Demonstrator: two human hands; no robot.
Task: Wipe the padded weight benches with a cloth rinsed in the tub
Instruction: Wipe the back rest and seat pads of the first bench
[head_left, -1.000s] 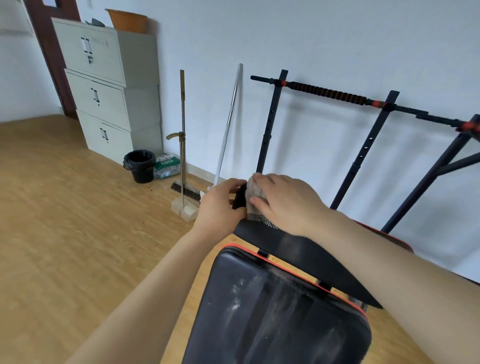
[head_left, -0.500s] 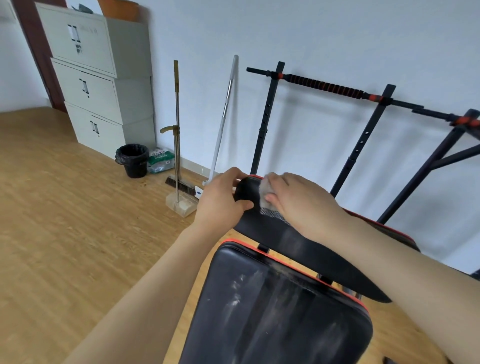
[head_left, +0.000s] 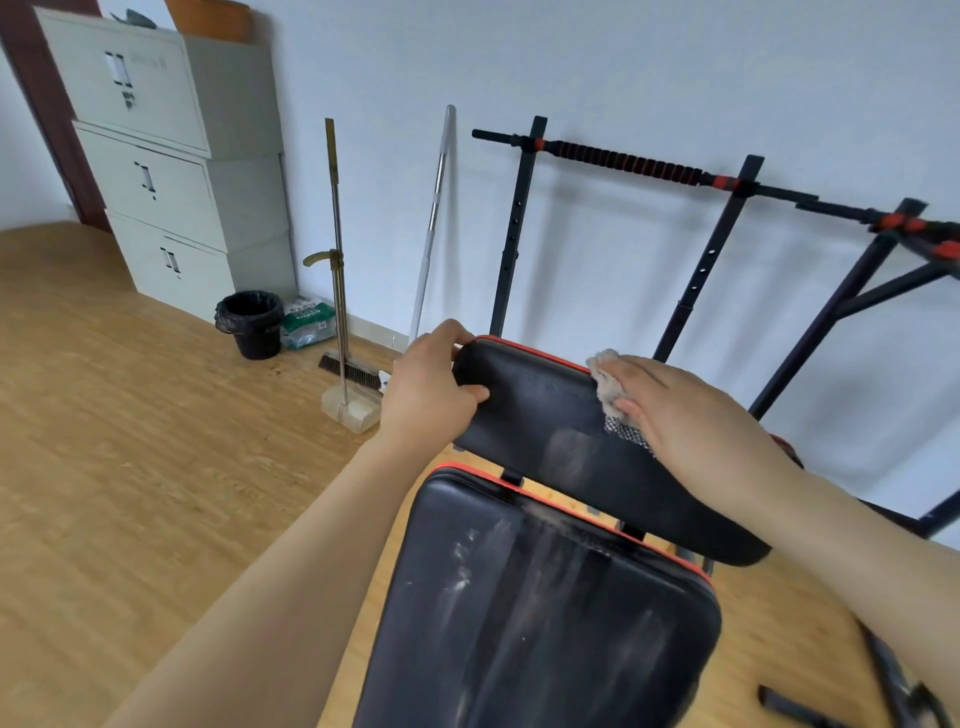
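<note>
A black padded bench with red piping fills the lower middle. Its raised back pad (head_left: 545, 415) tilts up and away; the seat pad (head_left: 535, 613) below it shows whitish dusty streaks. My left hand (head_left: 431, 395) grips the left end of the back pad, thumb on its face. My right hand (head_left: 675, 410) lies flat on the pad's upper right part, pressing a beige cloth (head_left: 605, 382) against it. Most of the cloth is hidden under my palm. No tub is in view.
A black and red bar rack (head_left: 623, 161) stands against the wall behind the bench. A broom with dustpan (head_left: 343, 374) and a white pole (head_left: 431, 228) lean there. A black bin (head_left: 252, 325) and grey cabinets (head_left: 171, 171) sit at the left. The floor is wood.
My right hand slid the cloth rightward along the back pad, away from my left hand. The left hand kept its hold on the pad's left end. The camera came closer.
</note>
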